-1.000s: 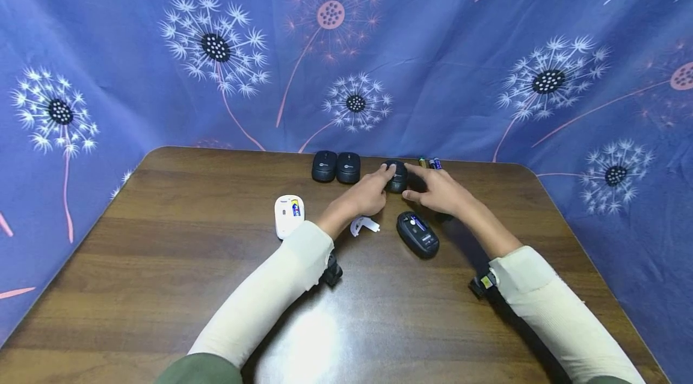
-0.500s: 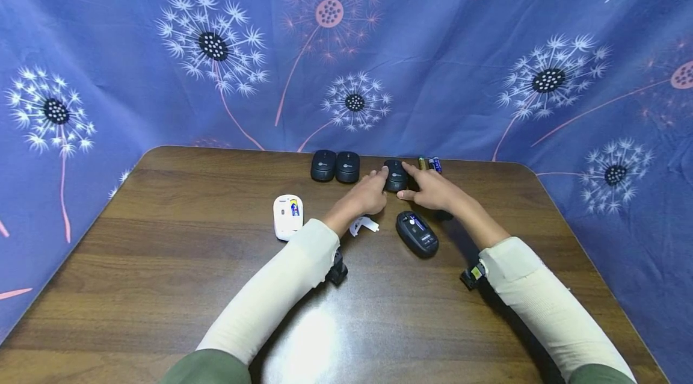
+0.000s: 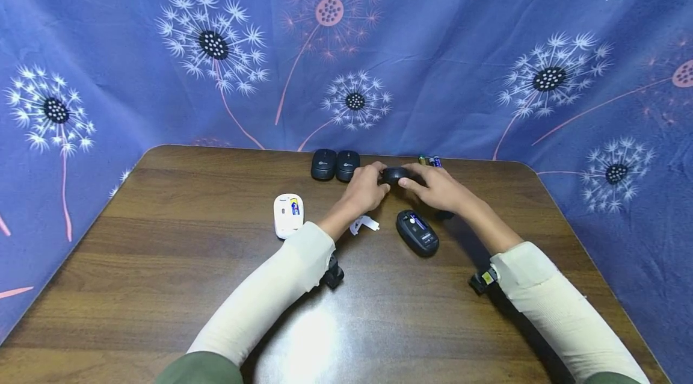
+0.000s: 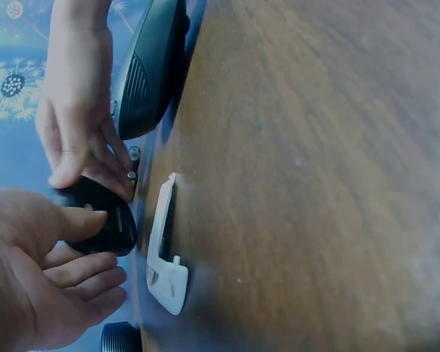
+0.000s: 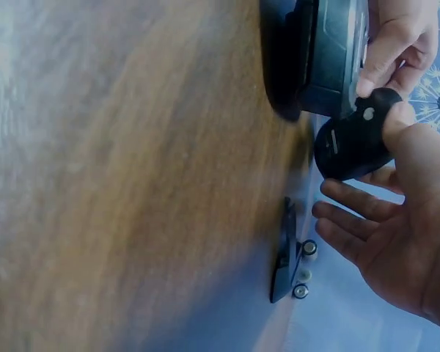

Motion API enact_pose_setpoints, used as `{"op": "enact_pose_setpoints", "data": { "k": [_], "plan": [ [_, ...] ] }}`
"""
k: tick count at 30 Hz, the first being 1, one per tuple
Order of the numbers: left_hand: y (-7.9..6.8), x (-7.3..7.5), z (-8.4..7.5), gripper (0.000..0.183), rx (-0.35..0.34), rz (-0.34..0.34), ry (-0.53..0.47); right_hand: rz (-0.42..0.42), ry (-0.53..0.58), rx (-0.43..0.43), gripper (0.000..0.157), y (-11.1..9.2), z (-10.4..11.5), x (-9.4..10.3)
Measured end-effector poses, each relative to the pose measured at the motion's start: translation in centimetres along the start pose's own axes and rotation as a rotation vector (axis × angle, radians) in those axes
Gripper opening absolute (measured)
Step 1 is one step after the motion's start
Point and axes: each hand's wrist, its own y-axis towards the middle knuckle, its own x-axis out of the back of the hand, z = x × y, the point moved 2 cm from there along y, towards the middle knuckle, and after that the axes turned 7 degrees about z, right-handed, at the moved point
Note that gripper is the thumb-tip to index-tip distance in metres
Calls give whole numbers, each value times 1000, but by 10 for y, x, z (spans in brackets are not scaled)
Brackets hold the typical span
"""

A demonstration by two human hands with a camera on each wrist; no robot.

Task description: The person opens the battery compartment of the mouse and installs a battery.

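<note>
"Hands first: how are they set, over the wooden table [image 3: 189,275]?"

"Left hand [image 3: 364,190] and right hand [image 3: 441,188] each pinch one side of a black mouse [image 3: 395,176], thumbs on its near face, the other fingers loosely extended. It sits tilted between them, towards the back edge."

"And the remaining mice?"

"An upturned black mouse [image 3: 417,233] lies in front of the hands, its battery bay showing. A white mouse [image 3: 288,215], also upturned, is off to the left; two dark mice [image 3: 325,165] stand side by side near the back edge."

"Smaller things?"

"White cover [image 4: 167,287] near the left hand, flat black piece [image 5: 282,268] near the right, then batteries [image 3: 437,162] just beyond that hand."
</note>
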Motion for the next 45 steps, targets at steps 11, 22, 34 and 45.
{"op": "enact_pose_setpoints", "data": {
  "k": [11, 22, 34, 45],
  "plan": [
    [-8, 0, 2, 30, -153, -139, -8, -59, 49, -25, 52, -4, 10, 5],
    [-25, 12, -8, 49, -218, -101, -124, -60, 171, -76, 65, -9, 18, 8],
    [-73, 39, -51, 57, -207, 35, -641, -51, 346, -95, 72, -13, 18, 15],
    [-73, 32, -51, 56, -86, 61, -879, -37, 543, 57, 52, -13, 17, 18]
  ]
}}
